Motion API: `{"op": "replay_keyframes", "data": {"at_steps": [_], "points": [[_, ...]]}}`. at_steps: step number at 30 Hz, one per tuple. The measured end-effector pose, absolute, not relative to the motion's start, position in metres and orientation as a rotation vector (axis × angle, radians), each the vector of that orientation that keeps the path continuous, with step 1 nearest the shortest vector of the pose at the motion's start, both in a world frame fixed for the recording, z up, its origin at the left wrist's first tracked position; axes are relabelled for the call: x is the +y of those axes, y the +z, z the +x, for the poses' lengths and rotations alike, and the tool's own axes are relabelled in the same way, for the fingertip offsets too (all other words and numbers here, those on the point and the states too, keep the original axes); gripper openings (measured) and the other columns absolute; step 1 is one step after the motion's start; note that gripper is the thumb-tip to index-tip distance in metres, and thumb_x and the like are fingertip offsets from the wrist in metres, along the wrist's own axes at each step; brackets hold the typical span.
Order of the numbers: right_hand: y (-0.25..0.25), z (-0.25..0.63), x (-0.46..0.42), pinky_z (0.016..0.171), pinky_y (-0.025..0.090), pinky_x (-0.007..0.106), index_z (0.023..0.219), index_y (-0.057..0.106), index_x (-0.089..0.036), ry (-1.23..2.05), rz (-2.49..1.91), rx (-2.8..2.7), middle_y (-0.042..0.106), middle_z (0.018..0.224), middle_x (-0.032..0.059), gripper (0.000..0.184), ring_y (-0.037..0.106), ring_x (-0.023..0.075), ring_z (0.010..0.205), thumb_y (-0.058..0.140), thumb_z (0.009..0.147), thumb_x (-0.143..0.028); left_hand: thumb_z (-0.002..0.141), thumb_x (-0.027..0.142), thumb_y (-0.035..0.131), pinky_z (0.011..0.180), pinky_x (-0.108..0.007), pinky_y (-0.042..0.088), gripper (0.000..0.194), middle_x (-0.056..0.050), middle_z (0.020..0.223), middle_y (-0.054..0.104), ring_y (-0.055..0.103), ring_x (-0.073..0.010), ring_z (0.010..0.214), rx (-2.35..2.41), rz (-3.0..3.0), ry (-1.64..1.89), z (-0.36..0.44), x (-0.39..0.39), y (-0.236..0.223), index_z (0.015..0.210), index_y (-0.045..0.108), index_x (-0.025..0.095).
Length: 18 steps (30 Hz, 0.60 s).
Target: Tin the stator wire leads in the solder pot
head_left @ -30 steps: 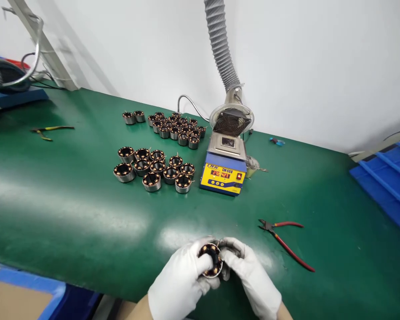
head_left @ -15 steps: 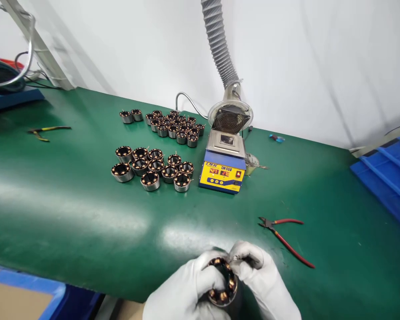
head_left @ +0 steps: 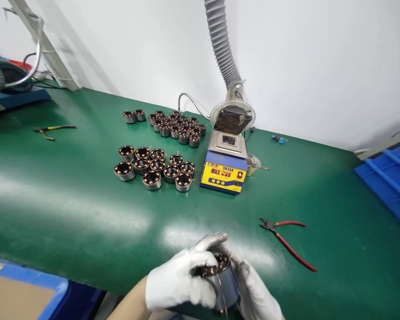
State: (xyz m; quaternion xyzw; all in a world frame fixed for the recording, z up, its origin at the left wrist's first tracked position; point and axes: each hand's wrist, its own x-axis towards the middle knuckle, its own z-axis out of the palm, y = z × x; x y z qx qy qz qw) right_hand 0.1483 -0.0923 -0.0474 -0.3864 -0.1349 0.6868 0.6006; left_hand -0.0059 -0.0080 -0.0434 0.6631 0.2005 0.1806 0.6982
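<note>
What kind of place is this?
Probably a workshop: there's a machine with lit numbers, pliers on the green table, and rows of metal rings with copper wire.

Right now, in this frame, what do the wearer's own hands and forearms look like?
Both the left hand and right hand wear plain white gloves, smudged grey around the fingers. The left glove ends at the wrist, with no sleeve showing above it. The right cuff is out of view.
</note>
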Motion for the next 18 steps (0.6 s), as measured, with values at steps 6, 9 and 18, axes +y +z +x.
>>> {"op": "replay_keyframes", "data": {"at_steps": [6,9,18], "points": [[-0.066,0.134,-0.093,0.090,0.047,0.036,0.091,0.073,-0.023,1.696,-0.788,-0.032,0.074,0.091,0.0035,0.029,0.066,0.0192,0.088,0.078,0.068,-0.041,0.058,0.010,0.080,0.107,-0.043,0.033,0.086,-0.016,0.141,0.042,0.038,-0.0302,0.130,0.655,2.050,0.530,0.001,-0.018,-0.045,0.133,0.039,0.020],[-0.064,0.135,-0.088,0.095,0.044,0.030,0.081,0.073,-0.023,1.667,-0.764,0.029,0.074,0.090,0.0003,0.024,0.065,0.0162,0.091,0.083,0.061,-0.032,0.056,0.006,0.083,0.100,-0.036,0.038,0.071,-0.006,0.119,0.061,0.053,-0.0244,0.113,0.555,2.151,0.578,0.009,-0.013,-0.040,0.118,0.052,0.023],[-0.060,0.136,-0.088,0.090,0.047,0.040,0.083,0.071,-0.021,1.709,-0.894,0.104,0.073,0.097,0.0046,0.036,0.061,0.0254,0.103,0.083,0.057,-0.043,0.056,0.027,0.088,0.096,-0.040,0.039,0.074,-0.010,0.124,0.059,0.055,-0.0298,0.108,0.501,2.109,0.459,0.012,0.006,-0.031,0.122,0.054,0.021]]}}
